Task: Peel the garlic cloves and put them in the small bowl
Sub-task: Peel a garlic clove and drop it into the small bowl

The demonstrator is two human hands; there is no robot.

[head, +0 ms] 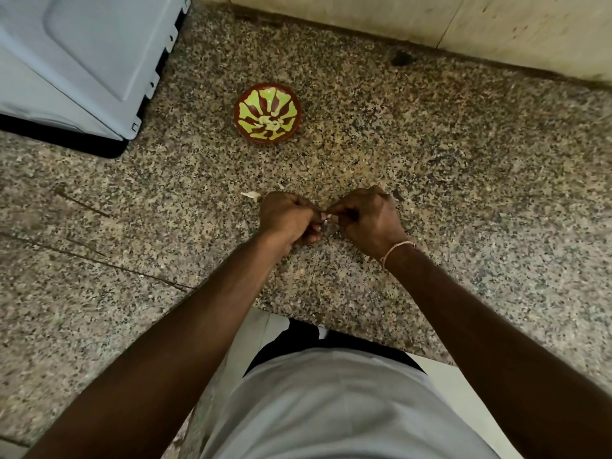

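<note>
Desk [430, 167] of speckled stone carries everything; a grey appliance [82, 61] sits far left. Your left hand [287, 217] and right hand [366, 217] meet, curled fingers pinching one clove [326, 217] between them. Beyond stands the bowl [243, 109], peeled cloves [270, 122] inside; a peel [250, 194] lies beside your left hand.

The counter [430, 167] looks like polished speckled granite, smooth with a faint sheen; the small bowl [267, 113] appears glazed ceramic, glossy red-brown with yellow-green pattern; the pale appliance [82, 61] at the far left seems smooth moulded plastic, slightly satin; the wall [496, 21] behind reads as matt, stained stone or tile; the person's shirt [331, 409] is soft matt cloth; the wristband [395, 251] looks like thin thread.
</note>
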